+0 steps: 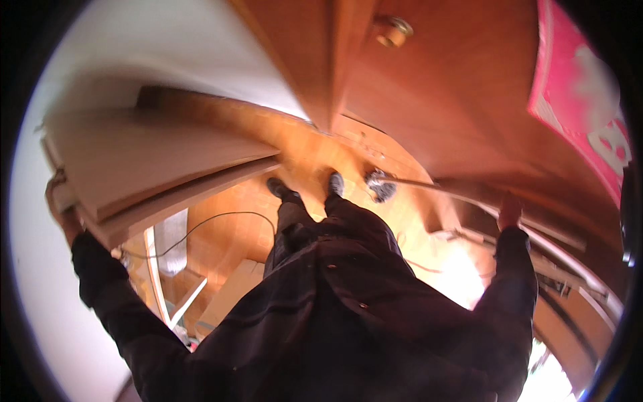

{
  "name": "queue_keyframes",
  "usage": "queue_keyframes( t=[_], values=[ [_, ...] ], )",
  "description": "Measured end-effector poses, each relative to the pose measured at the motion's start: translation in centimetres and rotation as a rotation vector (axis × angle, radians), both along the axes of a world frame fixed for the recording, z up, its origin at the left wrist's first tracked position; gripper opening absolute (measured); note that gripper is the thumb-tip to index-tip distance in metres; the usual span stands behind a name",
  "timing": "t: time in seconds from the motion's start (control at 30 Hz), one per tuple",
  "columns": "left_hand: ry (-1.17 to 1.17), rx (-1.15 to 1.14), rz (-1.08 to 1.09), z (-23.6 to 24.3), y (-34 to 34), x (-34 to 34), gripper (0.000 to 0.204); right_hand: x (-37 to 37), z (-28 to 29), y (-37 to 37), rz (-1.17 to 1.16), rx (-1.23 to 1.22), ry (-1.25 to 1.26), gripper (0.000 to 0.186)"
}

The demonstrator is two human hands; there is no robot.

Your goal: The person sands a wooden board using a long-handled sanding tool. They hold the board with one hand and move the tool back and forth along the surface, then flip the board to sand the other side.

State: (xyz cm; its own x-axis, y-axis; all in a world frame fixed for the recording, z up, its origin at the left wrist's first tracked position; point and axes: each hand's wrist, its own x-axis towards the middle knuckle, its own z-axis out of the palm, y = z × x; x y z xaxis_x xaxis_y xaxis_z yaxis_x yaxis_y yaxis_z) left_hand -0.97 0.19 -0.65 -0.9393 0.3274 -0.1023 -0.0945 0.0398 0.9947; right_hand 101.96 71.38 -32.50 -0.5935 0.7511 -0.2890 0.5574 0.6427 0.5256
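Two pale brown boards (167,151), stacked one over the other, lean at the left by a white wall. My left hand (65,204) grips their outer edge with curled fingers. At the right, my right hand (510,214) is on or beside a long wooden piece (462,191) below a reddish-brown wooden surface (449,114); its fingers are blurred, and I cannot tell whether it grips. A grey, shaggy mop-like head (380,189) lies on the floor near my feet, with a thin wooden handle running toward the right.
A wooden door or panel edge (321,67) with a round brass knob (395,31) stands ahead. A pink and white cloth or poster (562,87) hangs at upper right. A cable (228,214), cardboard (228,288) and wooden pieces (187,298) lie on the wooden floor (301,151).
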Motion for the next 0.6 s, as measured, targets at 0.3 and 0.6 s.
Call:
queue_keyframes(
  t=[0.3, 0.6],
  values=[
    [0.122, 0.078, 0.138, -0.5, 0.9, 1.2, 0.028, 0.5, -5.0, -1.9, -0.506, -0.266, -0.169, 0.041],
    [0.27, -0.059, 0.144, -0.8, -0.3, 1.2, 0.032, -7.8, -15.9, -28.3, -0.721, -0.798, 0.001, 0.031]
  ],
)
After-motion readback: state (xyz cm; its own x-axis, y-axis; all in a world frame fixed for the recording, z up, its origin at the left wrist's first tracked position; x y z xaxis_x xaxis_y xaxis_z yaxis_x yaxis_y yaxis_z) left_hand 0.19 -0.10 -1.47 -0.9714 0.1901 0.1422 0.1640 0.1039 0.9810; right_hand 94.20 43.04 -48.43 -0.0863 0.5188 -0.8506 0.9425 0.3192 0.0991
